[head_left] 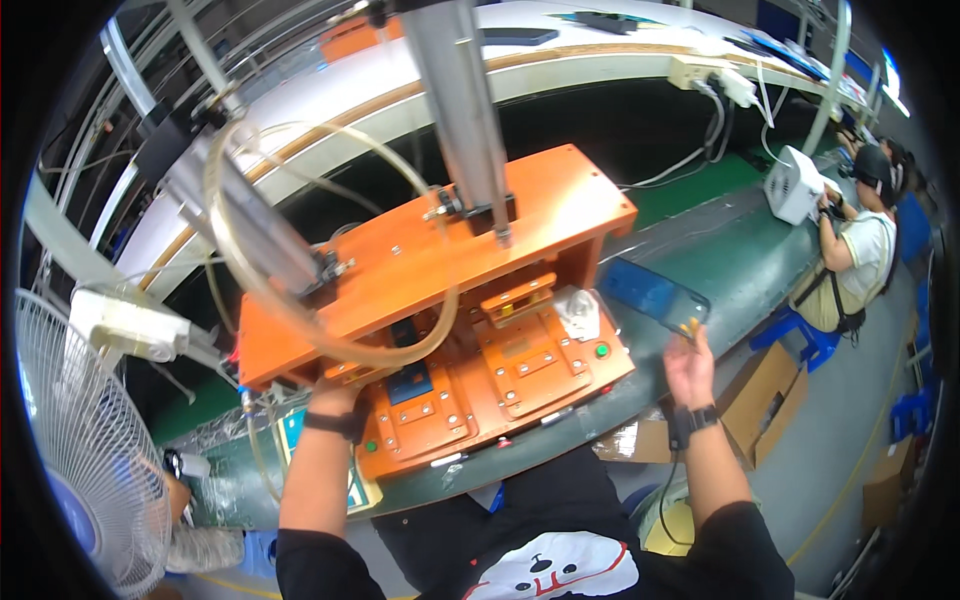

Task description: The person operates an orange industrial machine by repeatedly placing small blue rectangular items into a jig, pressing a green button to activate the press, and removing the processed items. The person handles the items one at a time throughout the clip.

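Beyond the front edge of the orange two-station press (pixel 560 225), my right hand (pixel 690 375) is palm up. Its yellow-covered fingertips are closed on the near right corner of a dark blue, phone-like slab (pixel 652 290). My left hand (pixel 333 398) reaches in at the left side of the press, beneath its top plate. Its fingers are hidden there, so their grip does not show. In the left station, next to that hand, sits a flat blue piece (pixel 410 383). The right station (pixel 535 362) has an orange plate with screws.
Two metal cylinders (pixel 455 110) and a looping clear hose (pixel 222 240) rise over the press. A crumpled clear wrapper (pixel 579 314) lies by a green button (pixel 602 351). A fan (pixel 95 450) stands left; a seated person (pixel 855 235) works at far right. Cardboard boxes (pixel 765 400) lie below.
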Tool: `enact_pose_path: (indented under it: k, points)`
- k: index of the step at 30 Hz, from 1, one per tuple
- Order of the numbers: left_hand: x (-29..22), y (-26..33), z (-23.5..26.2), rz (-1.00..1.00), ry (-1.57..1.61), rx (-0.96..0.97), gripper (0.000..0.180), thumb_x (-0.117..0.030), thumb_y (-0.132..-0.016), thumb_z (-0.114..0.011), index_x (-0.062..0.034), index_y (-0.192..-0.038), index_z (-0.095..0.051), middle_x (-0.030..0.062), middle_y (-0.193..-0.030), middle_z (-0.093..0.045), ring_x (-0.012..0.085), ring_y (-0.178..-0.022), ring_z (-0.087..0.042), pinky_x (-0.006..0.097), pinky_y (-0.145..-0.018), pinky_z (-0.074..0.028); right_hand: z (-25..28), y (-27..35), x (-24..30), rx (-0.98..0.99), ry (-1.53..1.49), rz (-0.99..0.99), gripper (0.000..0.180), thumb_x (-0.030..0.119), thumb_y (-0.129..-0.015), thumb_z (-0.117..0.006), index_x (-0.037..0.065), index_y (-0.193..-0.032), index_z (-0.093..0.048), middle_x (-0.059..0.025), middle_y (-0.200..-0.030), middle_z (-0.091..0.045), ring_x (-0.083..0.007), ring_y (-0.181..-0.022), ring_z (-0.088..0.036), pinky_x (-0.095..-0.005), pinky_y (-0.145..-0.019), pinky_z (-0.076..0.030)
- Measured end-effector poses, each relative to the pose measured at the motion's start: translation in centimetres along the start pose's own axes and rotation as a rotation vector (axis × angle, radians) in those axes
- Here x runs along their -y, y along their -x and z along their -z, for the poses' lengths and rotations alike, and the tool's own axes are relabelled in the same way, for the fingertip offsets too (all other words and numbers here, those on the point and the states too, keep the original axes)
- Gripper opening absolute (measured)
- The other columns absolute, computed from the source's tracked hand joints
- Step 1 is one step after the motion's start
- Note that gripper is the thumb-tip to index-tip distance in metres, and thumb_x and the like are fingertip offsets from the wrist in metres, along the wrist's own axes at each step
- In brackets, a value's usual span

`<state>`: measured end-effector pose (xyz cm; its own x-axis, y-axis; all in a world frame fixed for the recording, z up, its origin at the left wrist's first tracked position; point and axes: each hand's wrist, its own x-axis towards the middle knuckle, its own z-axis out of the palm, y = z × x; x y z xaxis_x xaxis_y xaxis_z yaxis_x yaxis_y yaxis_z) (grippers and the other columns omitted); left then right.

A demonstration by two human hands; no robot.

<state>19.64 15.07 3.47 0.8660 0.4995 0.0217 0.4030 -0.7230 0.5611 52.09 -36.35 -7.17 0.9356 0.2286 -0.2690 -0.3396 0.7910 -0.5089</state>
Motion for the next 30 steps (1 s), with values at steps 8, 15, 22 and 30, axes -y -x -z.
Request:
enact_pose_path:
  k: [8,15,22,30]
  points:
    - [-11.1,4.4,3.3,0.055,-0.207,0.038,0.056,-0.023,-0.093,-0.074,-0.0079,-0.145,-0.060,0.0255,-0.143,-0.062,0.0409,-0.134,-0.059,0.053,-0.113,-0.047,-4.0,-9.8,-2.2,0.084,0.120,-0.041,0.032,0.039,-0.107,-0.069,0.011,-0.121,-0.067,-0.0054,-0.114,-0.068,-0.0204,-0.101,-0.067,-0.0355,-0.092,-0.057]
    - [-8.1,13.3,-1.7,-0.252,-0.073,-0.329,0.059,-0.015,-0.092,-0.069,0.0066,-0.145,-0.056,0.0251,-0.143,-0.058,0.0418,-0.136,-0.055,0.050,-0.118,-0.039,-11.4,-18.9,-8.8,0.139,0.581,-0.302,0.031,0.033,-0.110,-0.064,0.005,-0.125,-0.059,-0.0102,-0.109,-0.071,-0.0239,-0.087,-0.075,-0.0343,-0.073,-0.063]
    - [-7.7,12.9,-4.8,-0.259,0.048,-0.531,0.054,-0.022,-0.098,-0.072,0.0038,-0.144,-0.059,0.0257,-0.145,-0.061,0.0454,-0.138,-0.053,0.056,-0.124,-0.032,-19.2,-23.3,-11.2,0.594,1.743,0.198,0.049,0.047,-0.100,-0.066,0.011,-0.133,-0.073,-0.0149,-0.134,-0.074,-0.0278,-0.122,-0.070,-0.0365,-0.097,-0.054]
    - [-7.2,13.9,-6.4,-0.093,0.195,-0.634,0.063,-0.025,-0.088,-0.078,0.0058,-0.140,-0.059,0.0291,-0.137,-0.058,0.0480,-0.136,-0.052,0.054,-0.119,-0.037,-16.1,-24.6,-7.2,0.427,2.517,1.011,0.036,0.037,-0.098,-0.058,0.019,-0.122,-0.080,-0.0106,-0.139,-0.067,-0.0360,-0.137,-0.053,-0.0481,-0.104,-0.043]
